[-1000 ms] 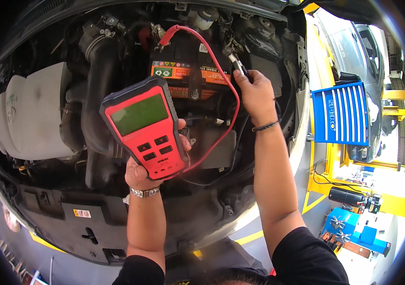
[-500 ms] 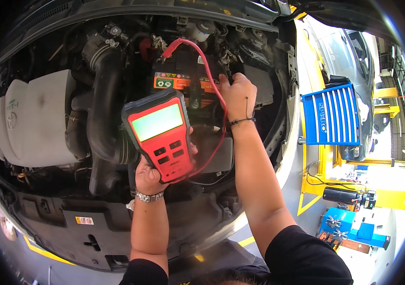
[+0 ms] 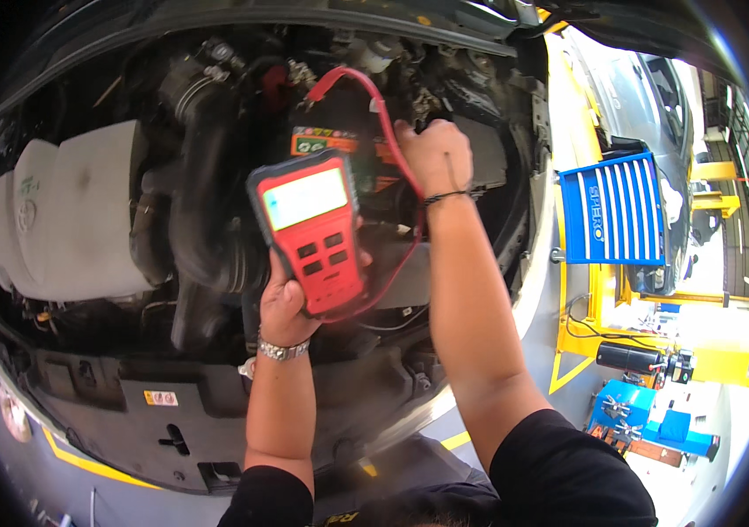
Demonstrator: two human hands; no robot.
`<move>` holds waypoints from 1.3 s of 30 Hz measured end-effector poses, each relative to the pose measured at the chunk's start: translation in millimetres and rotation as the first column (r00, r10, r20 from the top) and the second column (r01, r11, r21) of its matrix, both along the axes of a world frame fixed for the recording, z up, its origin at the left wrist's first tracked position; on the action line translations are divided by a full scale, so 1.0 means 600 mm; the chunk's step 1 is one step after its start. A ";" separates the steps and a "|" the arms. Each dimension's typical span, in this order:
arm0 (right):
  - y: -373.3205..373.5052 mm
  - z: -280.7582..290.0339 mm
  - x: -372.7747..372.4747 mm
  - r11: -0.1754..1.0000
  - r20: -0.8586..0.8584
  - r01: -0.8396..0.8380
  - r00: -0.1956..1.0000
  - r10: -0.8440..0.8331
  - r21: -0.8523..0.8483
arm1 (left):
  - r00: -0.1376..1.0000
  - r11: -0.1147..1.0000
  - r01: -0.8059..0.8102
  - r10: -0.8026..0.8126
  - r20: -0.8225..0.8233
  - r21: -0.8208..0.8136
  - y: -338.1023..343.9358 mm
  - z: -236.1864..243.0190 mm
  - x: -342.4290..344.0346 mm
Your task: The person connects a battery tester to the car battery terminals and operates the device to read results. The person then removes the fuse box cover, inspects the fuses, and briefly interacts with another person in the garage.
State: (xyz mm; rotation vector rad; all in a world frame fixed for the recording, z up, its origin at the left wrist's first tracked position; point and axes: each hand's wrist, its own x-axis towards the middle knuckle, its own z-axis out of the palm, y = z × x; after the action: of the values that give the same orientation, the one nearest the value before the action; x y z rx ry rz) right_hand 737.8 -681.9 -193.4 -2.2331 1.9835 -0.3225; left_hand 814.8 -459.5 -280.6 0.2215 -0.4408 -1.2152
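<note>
My left hand (image 3: 285, 309) grips a red and black handheld battery tester (image 3: 322, 250) from below and behind. Its screen is lit and faces up. From its lower end a red cable (image 3: 399, 263) loops up to a red clamp (image 3: 329, 83) at a metal battery terminal (image 3: 302, 72). My right hand (image 3: 438, 158) is closed at the far right end of the car battery (image 3: 339, 143), by the other terminal (image 3: 424, 104). What its fingers hold is hidden. The battery has an orange label and is partly covered by the tester.
Left of the battery lie a black air intake hose (image 3: 203, 184) and a grey engine cover (image 3: 85, 211). The front panel (image 3: 225, 413) runs along the near edge. A blue tool cabinet (image 3: 612, 211) and a yellow lift (image 3: 603, 307) stand to the right.
The tester in my left hand has turned more upright and shifted slightly right. My right hand has moved up a little at the terminal, its fingers still closed.
</note>
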 end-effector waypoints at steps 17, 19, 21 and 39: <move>0.203 -0.075 -0.019 0.609 0.995 -0.787 -0.075 0.070 -0.102 | 0.902 0.889 -0.411 0.366 0.229 0.200 -0.003 -0.003 -0.012; 0.203 -0.069 -0.020 0.579 0.997 -0.812 -0.058 0.040 -0.071 | 0.877 0.856 -0.474 0.436 0.204 0.208 -0.002 -0.009 -0.020; 0.212 -0.066 -0.025 0.563 0.881 -0.790 0.066 0.469 -0.241 | 0.831 0.835 -0.534 0.490 0.263 0.132 0.003 -0.017 -0.018; 0.224 -0.071 -0.044 0.533 0.906 -0.844 0.183 0.382 -0.054 | 0.749 0.681 -0.658 0.545 0.376 0.323 0.018 -0.010 -0.035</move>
State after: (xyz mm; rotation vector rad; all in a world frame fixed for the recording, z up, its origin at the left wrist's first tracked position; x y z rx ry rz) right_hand 711.4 -547.2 -235.8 -1.7454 0.3787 -0.5800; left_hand 793.6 -448.6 -286.5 0.8606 -0.2630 -0.5953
